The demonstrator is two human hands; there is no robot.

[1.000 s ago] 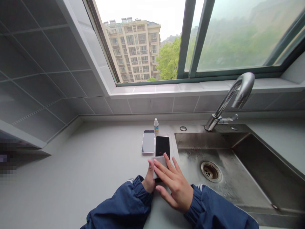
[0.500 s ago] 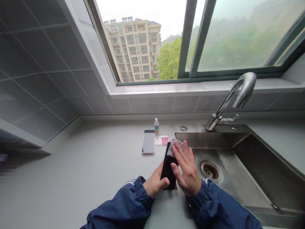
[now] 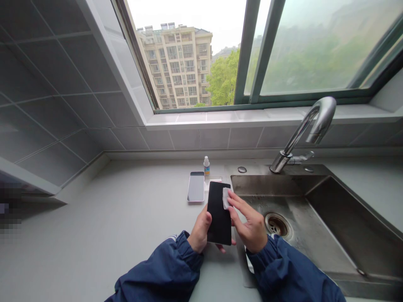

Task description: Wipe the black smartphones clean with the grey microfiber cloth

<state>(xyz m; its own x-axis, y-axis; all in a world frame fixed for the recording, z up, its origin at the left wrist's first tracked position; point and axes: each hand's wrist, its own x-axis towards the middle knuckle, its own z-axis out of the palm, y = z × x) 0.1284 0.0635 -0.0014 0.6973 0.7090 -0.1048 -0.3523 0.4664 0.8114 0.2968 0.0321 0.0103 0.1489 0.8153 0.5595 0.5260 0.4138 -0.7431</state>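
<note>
A black-screened smartphone [image 3: 218,218] is held up over the counter, its screen facing me. My left hand [image 3: 200,228] grips it from the left, thumb along the edge and fingertips showing beneath. At the phone's upper right edge, my right hand [image 3: 250,222] presses a small white cloth [image 3: 226,198] with serrated edges under its fingers. Behind the phone lies a second smartphone [image 3: 195,187] with a pale frame, flat on the counter. Beside that stands a small white spray bottle [image 3: 206,166]. A clear case [image 3: 209,183] is partly hidden by the held phone.
A stainless steel sink [image 3: 317,235] with a drain [image 3: 277,225] is close on the right. The curved chrome faucet [image 3: 302,134] rises at its back edge. The pale counter [image 3: 94,226] runs left to a tiled wall, and a window [image 3: 185,107] stands partly open above.
The phone has turned to face me more squarely, and now covers much of the clear case. The cloth has shifted to its right edge, and my right fingers have drawn closer together.
</note>
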